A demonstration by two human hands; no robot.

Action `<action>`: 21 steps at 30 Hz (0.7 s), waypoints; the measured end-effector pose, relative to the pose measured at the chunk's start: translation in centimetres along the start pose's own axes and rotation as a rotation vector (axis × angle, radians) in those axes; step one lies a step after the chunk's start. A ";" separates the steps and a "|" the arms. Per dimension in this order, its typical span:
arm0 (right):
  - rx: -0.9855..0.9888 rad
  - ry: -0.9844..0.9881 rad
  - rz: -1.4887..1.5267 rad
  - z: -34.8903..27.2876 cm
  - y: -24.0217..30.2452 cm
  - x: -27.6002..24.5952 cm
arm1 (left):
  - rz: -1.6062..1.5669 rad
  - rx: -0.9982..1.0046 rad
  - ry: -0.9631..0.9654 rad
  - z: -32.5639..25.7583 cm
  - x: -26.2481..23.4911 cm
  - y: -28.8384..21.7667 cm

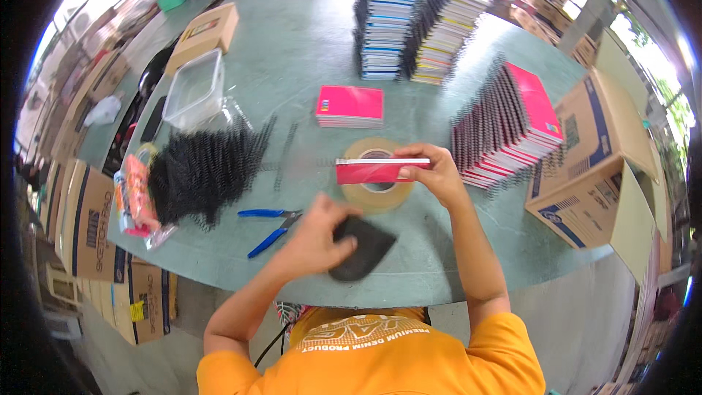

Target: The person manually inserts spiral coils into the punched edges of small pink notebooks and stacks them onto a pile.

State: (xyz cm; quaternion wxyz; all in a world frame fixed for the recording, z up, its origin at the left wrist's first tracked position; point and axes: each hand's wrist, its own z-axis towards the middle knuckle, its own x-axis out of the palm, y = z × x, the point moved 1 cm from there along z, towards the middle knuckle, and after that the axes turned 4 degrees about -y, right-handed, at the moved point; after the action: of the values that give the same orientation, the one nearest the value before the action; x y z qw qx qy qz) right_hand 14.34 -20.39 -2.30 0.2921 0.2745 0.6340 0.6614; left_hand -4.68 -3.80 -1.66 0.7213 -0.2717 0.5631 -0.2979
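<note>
My right hand [437, 172] grips a red notebook [374, 171] by its right end and holds it edge-on above a roll of tan packing tape [380, 192]. My left hand [316, 234] rests on a black flat pouch-like thing [362, 247] near the table's front edge, its fingers curled over it. Blue-handled pliers [269, 227] lie just left of that hand. A second red notebook [350, 106] lies flat farther back.
A heap of black spiral binding coils [201, 168] fills the left of the green table [300, 51], beside a clear plastic tub [194, 88]. Tall stacks of notebooks [413, 22] stand at the back, a leaning red stack [512, 124] and open cartons [592, 168] at right.
</note>
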 end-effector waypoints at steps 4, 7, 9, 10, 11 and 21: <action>0.026 0.069 0.015 0.5 -0.2 1.3 | -0.003 -0.111 -0.619 1.7 -6.2 0.0; -0.075 0.085 -0.037 1.4 -0.5 1.6 | 0.109 0.032 -0.006 1.8 -4.3 -0.2; -0.049 0.080 -0.056 1.4 -0.6 1.5 | 0.217 0.092 -0.205 1.5 -5.0 -1.1; -0.057 0.080 -0.055 1.1 -1.1 1.3 | 0.178 0.131 -0.411 1.9 -6.0 -1.4; -0.065 0.080 -0.054 0.8 -1.5 1.3 | 0.138 0.168 -0.616 2.3 -6.6 -1.3; 0.005 0.059 -0.033 1.0 -1.9 1.7 | 0.022 0.068 -0.692 3.7 -4.5 -0.9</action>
State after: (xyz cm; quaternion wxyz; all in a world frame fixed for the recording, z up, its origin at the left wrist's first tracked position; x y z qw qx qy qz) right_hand 13.98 -18.38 -4.13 0.2835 0.2451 0.6485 0.6626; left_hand -2.01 -0.86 2.72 0.8815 -0.3261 0.2777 -0.1988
